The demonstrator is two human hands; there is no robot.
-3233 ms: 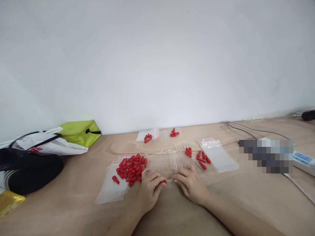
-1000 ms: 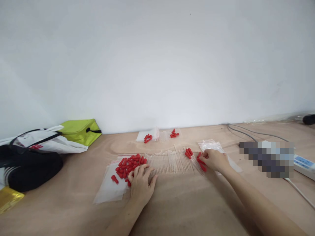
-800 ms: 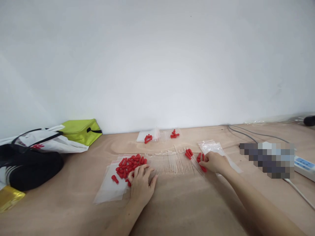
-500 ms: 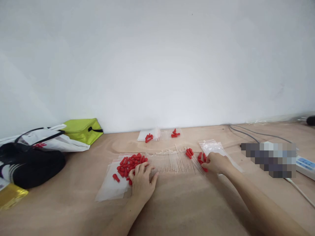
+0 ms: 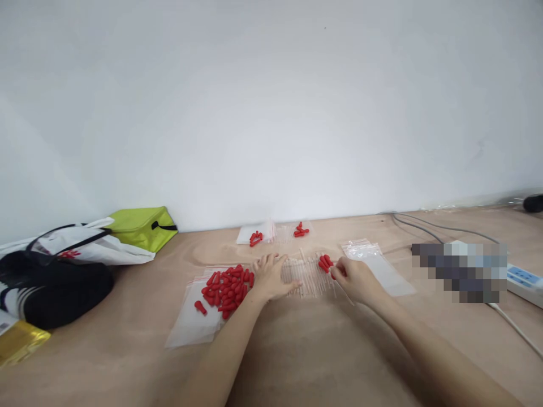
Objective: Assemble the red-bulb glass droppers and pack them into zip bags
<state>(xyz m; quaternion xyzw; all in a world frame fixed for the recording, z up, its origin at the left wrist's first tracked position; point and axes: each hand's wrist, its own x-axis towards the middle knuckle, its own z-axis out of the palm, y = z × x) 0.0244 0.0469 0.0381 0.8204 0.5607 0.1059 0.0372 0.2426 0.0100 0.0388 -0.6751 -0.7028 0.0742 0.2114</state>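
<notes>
My left hand (image 5: 271, 278) is open, its fingers spread over a row of thin clear tubes (image 5: 311, 277), likely glass or plastic. Just left of it, a heap of red dropper bulbs (image 5: 229, 288) lies on white zip bags (image 5: 190, 322). My right hand (image 5: 356, 280) is closed in a pinch at the right end of the tube row. Red shows at its fingertips, apparently a dropper bulb (image 5: 332, 276), partly hidden by the fingers. A small cluster of red bulbs (image 5: 324, 262) rests on the tubes beside those fingertips.
Clear zip bags (image 5: 386, 271) lie right of my right hand. Near the wall are more bags (image 5: 246, 234) with red bulbs. A green bag (image 5: 142, 226), white bag and black cap (image 5: 63, 294) are on the left; cables and a power strip (image 5: 524, 280) on the right.
My left hand has moved right from the bulb heap onto the tubes. My right hand has moved left, and the bulbs formerly at its fingers are now mostly out of sight.
</notes>
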